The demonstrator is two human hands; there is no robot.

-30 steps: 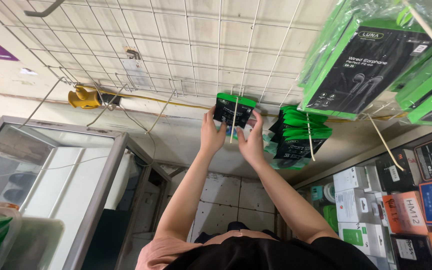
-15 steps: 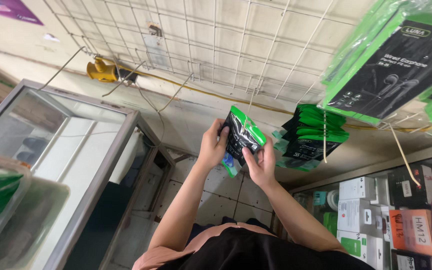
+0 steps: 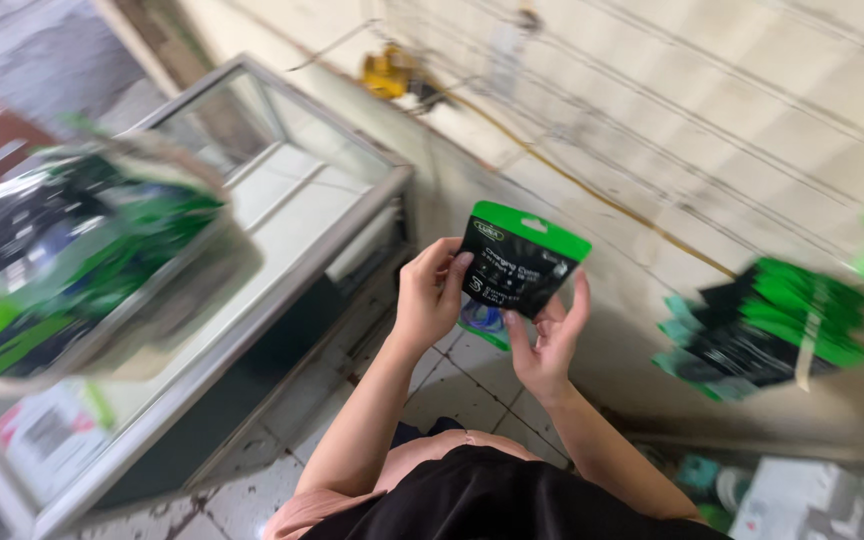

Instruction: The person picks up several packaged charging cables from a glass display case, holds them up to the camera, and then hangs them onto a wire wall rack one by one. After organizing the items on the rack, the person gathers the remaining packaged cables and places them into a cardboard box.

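**Packet held between both hands, long axis tilted up to the right**

Head view. One flat packet [image 3: 519, 262], black with a green top band, is seen held up in front of the body, above the tiled floor [image 3: 472, 385] and near the pale wall [image 3: 752, 130]. It is gripped from both sides. The left hand [image 3: 429, 297] is closed on the packet's left edge, thumb and fingertips folded round it at about mid-height. The right hand [image 3: 544, 345] is set against the lower right part, its fingers bent narrowly under and behind the packet, the forefinger raised along the right edge. Both hands are therefore in contact; neither is nearer than the other. A second, smaller piece of green and clear packaging is glimpsed just below the packet, behind the fingers; whether it is separate cannot be told.

The packet's long axis is judged to run from the lower left, by the palms, to the upper right, with the green band farthest from the wrists. The printed face is turned toward the camera.

Surroundings are blurred. A glass display case [image 3: 282, 200] stands to the left, with a bundle of green and black packets [image 3: 82, 260] close to the camera. A further cluster of like packets [image 3: 762, 320] hangs on the wall to the right, well apart from the hands.
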